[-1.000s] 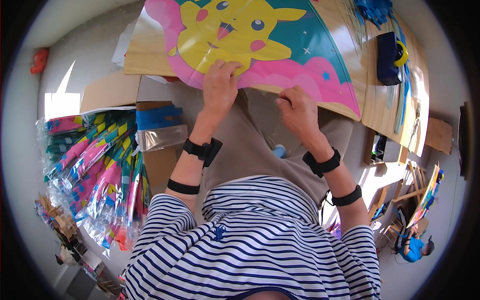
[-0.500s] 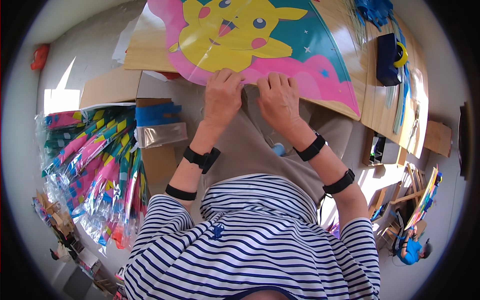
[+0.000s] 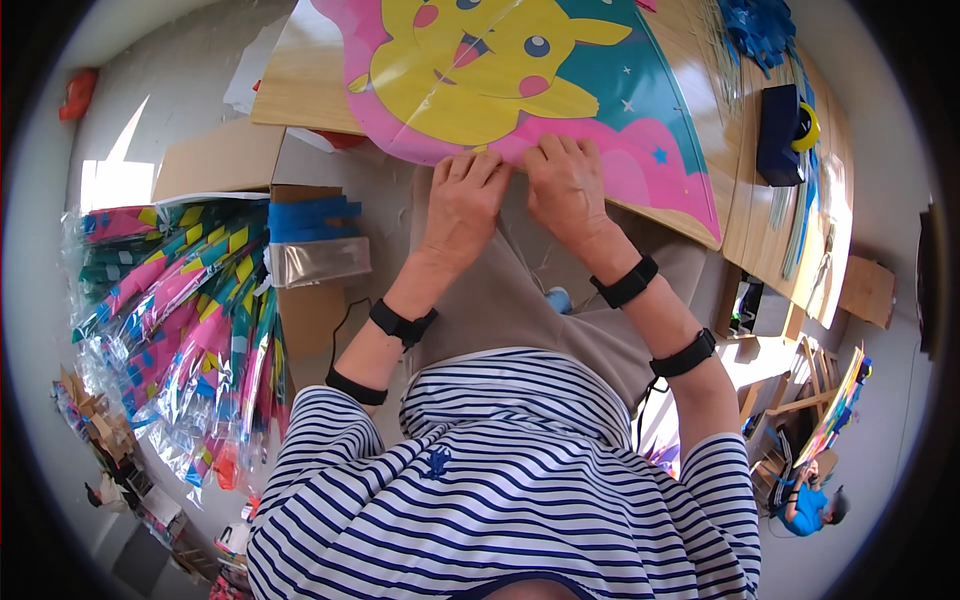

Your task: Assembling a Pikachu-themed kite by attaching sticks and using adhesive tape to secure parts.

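A kite (image 3: 640, 150) with a yellow cartoon figure on pink and teal lies across the wooden table (image 3: 305, 95), its curved pink edge reaching over the table's near side. Both hands are at that edge, close beside each other. My left hand (image 3: 462, 205) is closed, thumb and fingers pinching the pink edge below the figure. Just to its right, my right hand (image 3: 567, 190) pinches the same edge with curled fingers. The fingertips are partly hidden, so I cannot make out any small thing between them.
At left, several kites in clear plastic sleeves (image 3: 190, 300) fan out beside a cardboard box (image 3: 215, 160) with blue strips (image 3: 315, 220). A dark blue tape dispenser (image 3: 780, 135) and blue strips (image 3: 755, 30) are on the table's right. Another person (image 3: 805, 510) sits far right.
The kite has shifted slightly right and toward me. Both hands have moved a little right along its edge, and the gap between them is narrower.
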Motion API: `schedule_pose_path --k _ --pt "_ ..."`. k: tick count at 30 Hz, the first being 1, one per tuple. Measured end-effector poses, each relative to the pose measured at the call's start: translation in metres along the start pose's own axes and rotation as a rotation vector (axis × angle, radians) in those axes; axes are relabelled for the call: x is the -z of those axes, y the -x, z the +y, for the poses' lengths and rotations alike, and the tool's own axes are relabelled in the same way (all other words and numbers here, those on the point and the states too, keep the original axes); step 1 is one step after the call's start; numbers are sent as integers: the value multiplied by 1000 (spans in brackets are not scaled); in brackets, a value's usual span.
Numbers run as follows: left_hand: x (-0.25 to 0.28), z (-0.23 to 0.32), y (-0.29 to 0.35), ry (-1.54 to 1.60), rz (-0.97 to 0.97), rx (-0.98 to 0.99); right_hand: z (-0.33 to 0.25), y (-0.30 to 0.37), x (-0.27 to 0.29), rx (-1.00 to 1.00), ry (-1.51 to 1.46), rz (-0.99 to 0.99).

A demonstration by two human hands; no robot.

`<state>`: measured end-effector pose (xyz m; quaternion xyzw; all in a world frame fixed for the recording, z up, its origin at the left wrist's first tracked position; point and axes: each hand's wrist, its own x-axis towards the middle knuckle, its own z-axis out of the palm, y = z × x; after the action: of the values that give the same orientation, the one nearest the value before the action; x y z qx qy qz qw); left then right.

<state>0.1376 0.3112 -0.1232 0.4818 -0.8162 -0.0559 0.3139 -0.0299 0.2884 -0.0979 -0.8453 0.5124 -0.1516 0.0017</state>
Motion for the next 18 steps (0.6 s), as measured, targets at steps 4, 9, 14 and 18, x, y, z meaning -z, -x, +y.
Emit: schedule_pose_path --k 4,9,14,18 --pt "1 0 0 -30 -9 -11 0 -1 -2 0 17 12" --pt "3 -2 2 -36 -11 -32 3 -3 -7 -29 29 -32" --pt "2 -3 4 -53 -10 -49 4 -4 -10 -52 37 -88" --pt "2 -3 4 -73 -3 -68 5 -4 -11 -53 60 -102"
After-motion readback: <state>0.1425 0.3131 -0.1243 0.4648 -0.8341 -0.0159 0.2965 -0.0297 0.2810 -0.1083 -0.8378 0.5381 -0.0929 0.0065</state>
